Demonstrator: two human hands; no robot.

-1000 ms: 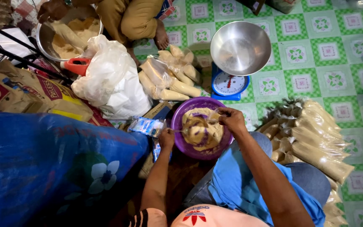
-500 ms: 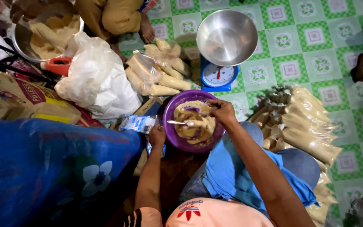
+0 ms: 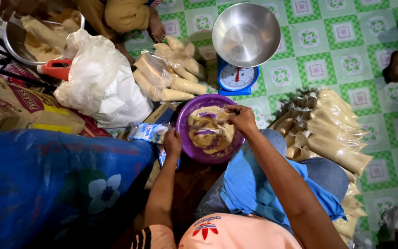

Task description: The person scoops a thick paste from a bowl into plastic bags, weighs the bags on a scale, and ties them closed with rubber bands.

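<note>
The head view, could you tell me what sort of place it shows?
Probably a home floor used for packing food: green patterned floor tiles, a kitchen scale with a steel bowl, and heaps of filled plastic bags.

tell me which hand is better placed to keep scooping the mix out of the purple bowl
Right, probably: the right hand is over the purple bowl gripping the spoon, while the left hand only steadies the rim.
</note>
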